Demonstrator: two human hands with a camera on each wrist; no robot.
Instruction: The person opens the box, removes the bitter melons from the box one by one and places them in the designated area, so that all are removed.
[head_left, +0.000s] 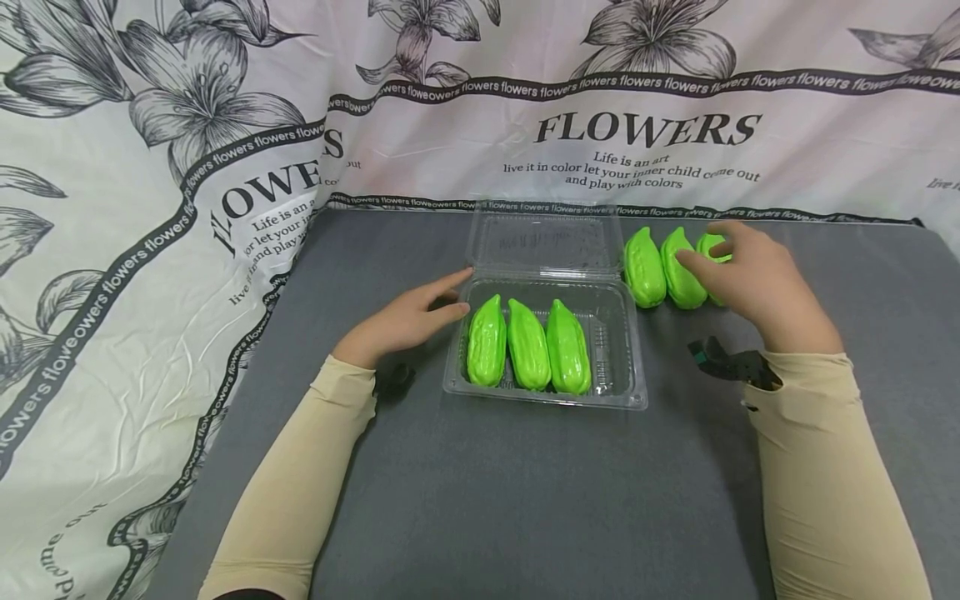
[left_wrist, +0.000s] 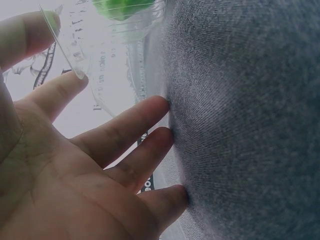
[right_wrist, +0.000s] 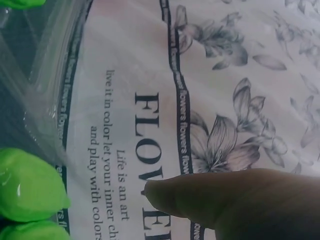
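Observation:
A clear plastic clamshell box [head_left: 618, 367] lies with its lid [head_left: 543, 242] raised at the back. Three glossy green, ridged, fruit-like pieces with pointed tips, one of them [head_left: 528, 346] in the middle, lie side by side inside. My left hand [head_left: 401, 323] touches the box's left edge with straight thumb and index finger; in the left wrist view its other fingertips [left_wrist: 160, 137] rest on the grey cloth. Right of the lid stand three more such green pieces [head_left: 645, 268] in a row. Over the rightmost, partly hidden one [head_left: 712, 246], my right hand [head_left: 765, 287] hovers with thumb and fingers apart.
Grey cloth [head_left: 525, 500] covers the table. White floral fabric [head_left: 450, 150] hangs along the back and the left side. A dark wrist camera mount [head_left: 735, 367] sticks out by my right wrist.

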